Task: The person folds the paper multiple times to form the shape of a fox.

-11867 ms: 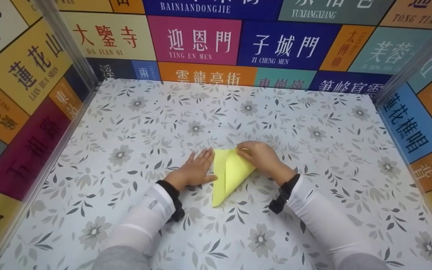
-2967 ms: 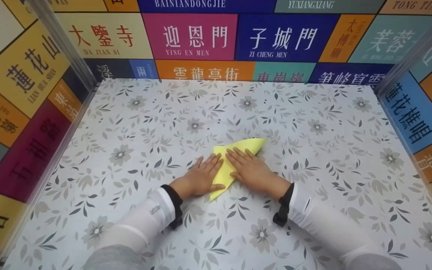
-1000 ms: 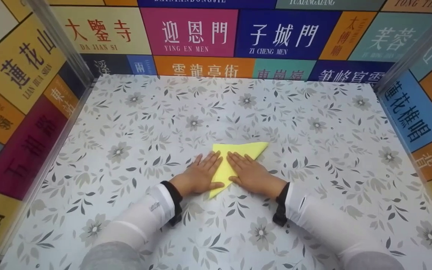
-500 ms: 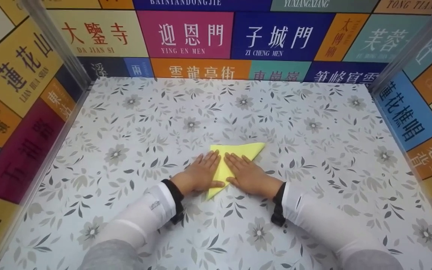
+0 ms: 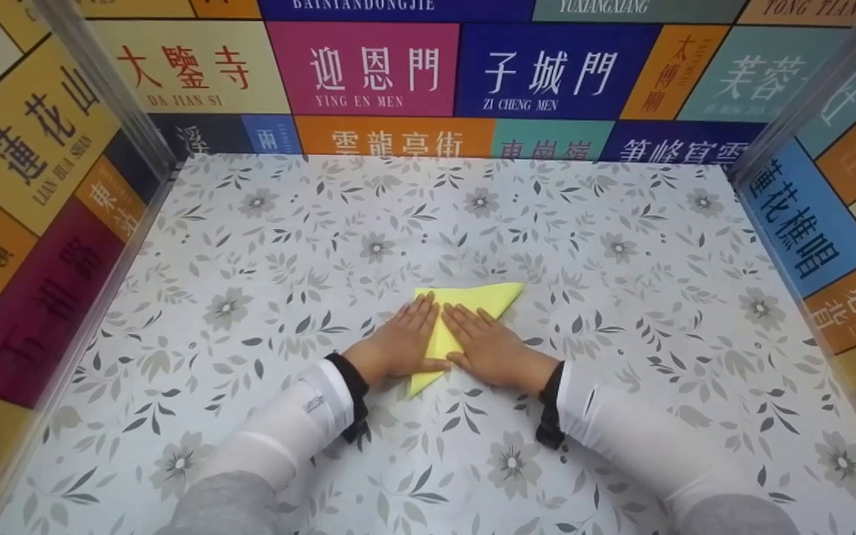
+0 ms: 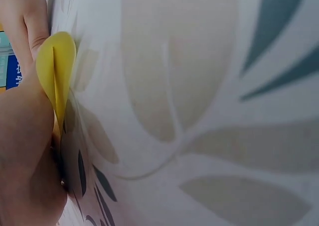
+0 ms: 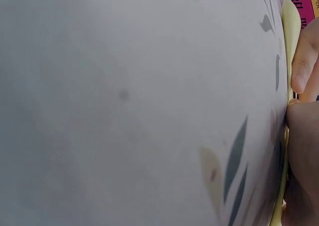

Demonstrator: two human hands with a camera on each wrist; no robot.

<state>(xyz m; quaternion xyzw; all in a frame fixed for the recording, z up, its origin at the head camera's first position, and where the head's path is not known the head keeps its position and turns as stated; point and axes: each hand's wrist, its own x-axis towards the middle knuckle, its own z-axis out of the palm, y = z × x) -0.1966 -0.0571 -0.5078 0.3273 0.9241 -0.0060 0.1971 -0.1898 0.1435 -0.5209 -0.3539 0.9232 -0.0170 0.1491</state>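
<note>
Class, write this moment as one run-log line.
left hand: on paper | right hand: on paper | fingers: straight | paper: folded, on table

Left hand (image 5: 402,342) and right hand (image 5: 493,349) lie palm down

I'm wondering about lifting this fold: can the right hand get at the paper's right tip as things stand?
Likely yes: the right hand rests on the paper, and the right tip sticks out beside it, with nothing seen covering it.
</note>
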